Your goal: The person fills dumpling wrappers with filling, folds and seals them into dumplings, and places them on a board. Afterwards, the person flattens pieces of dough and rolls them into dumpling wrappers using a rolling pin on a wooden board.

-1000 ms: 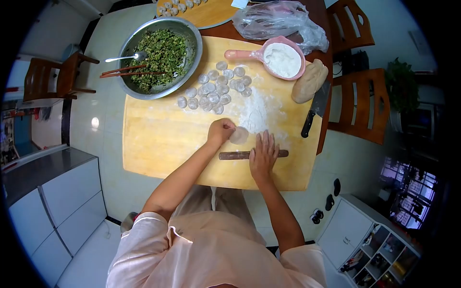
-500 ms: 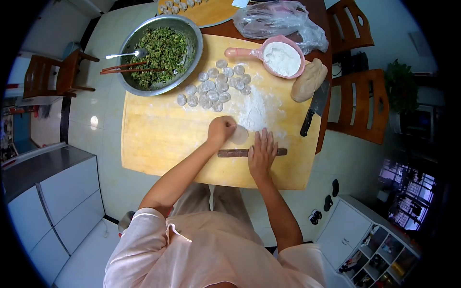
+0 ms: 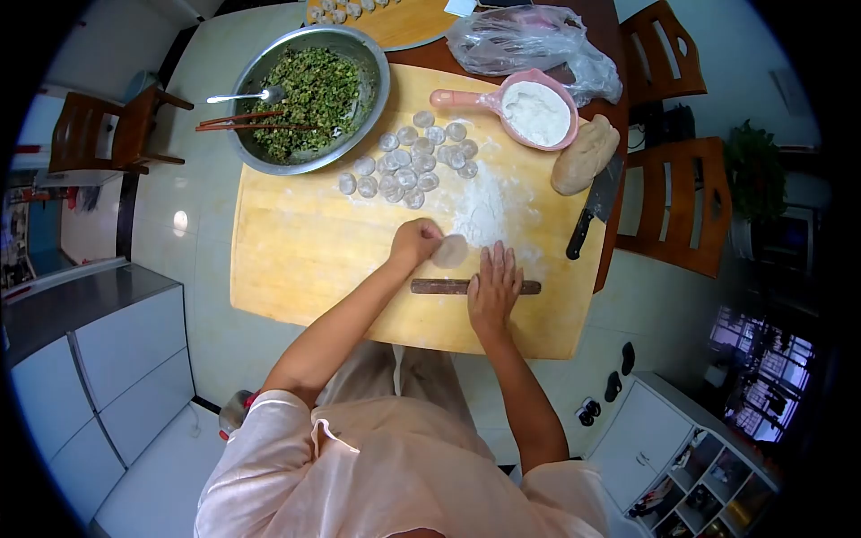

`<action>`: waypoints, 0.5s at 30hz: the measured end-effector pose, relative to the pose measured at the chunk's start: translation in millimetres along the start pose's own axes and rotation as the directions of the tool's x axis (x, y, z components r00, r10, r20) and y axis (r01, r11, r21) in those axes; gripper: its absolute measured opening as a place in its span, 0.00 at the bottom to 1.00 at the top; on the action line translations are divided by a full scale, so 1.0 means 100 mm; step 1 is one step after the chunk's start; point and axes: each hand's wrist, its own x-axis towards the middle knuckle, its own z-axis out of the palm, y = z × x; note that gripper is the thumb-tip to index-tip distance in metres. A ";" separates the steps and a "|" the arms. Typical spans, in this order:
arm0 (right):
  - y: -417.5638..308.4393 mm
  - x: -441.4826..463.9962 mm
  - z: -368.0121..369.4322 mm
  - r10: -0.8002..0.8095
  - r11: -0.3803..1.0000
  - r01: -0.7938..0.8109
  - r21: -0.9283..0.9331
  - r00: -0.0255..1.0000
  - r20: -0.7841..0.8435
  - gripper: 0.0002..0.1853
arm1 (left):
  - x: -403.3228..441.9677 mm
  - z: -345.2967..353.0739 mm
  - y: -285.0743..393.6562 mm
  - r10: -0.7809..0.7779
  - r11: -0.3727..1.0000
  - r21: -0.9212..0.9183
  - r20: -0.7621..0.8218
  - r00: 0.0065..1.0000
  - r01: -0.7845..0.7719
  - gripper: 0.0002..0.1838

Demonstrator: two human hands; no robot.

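Observation:
My left hand (image 3: 417,242) is closed, its thumb and fingers pinching the left edge of a thin round dough wrapper (image 3: 451,253) that lies on the wooden board (image 3: 305,242). Just nearer to me is a dark wooden rolling pin (image 3: 438,286), lying crosswise. Flat over its right half rests my right hand (image 3: 494,287), fingers stretched forward and not wrapped round it. Beyond the wrapper is a patch of loose flour (image 3: 480,211). Several small flattened dough discs (image 3: 401,161) are clustered behind my left hand, some overlapping.
A metal bowl of green filling (image 3: 309,99), with spoon and chopsticks, stands back left. At the back right are a pink scoop of flour (image 3: 536,114), a dough lump (image 3: 585,156), a black-handled knife (image 3: 583,229) and a plastic bag (image 3: 511,40). Filled dumplings (image 3: 354,10) sit farther back.
The whole view has shifted slightly. Both hands keep nearly the same places on the board, with the left still at the wrapper's edge and the right still on the rolling pin.

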 end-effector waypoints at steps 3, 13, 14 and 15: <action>0.04 0.46 0.11 0.008 1.000 -0.008 0.000 0.999 -0.041 0.29 | -0.04 0.01 -0.06 0.163 0.961 0.213 0.074 0.984 -0.176 0.07; 0.01 0.07 0.05 0.016 1.000 -0.016 0.025 1.000 -0.011 0.28 | 0.04 0.09 -0.14 0.133 0.987 0.098 -0.076 0.988 -0.125 0.04; 0.01 0.02 0.04 0.005 1.000 -0.005 0.016 1.000 0.000 0.28 | 0.02 0.01 -0.18 -0.052 0.986 -0.156 0.058 0.997 0.060 0.06; 0.02 0.10 0.05 0.008 1.000 -0.008 0.012 1.000 -0.017 0.28 | -0.01 0.02 -0.17 0.007 1.000 -0.026 0.039 0.999 -0.006 0.06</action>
